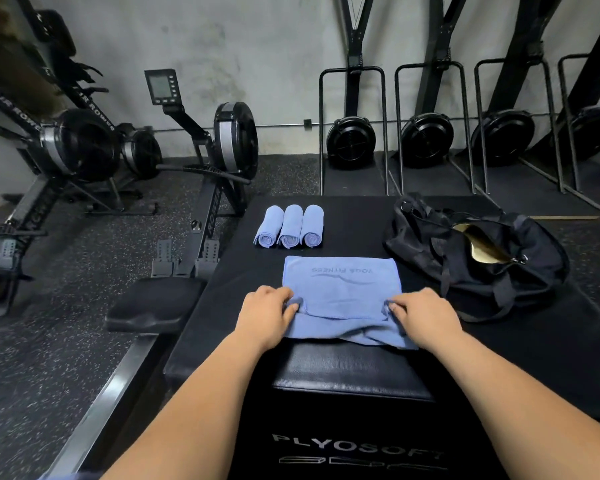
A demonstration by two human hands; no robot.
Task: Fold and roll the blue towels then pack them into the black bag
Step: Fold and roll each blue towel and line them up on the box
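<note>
head view: partly folded blue towel (342,289) near the front edge of the plyo box (347,220), left hand (269,315) and right hand (425,318) each pinching a near corner. three rolled towels (290,226) lie side by side toward the far edge, black bag (541,258) at the right.

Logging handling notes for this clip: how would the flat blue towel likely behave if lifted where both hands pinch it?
Probably floppy: the flat blue towel bunches and wrinkles between the left hand and right hand. Likely light, since its thin layers lie nearly flat on the black padded surface. It should drape rather than roll or tip.
</note>
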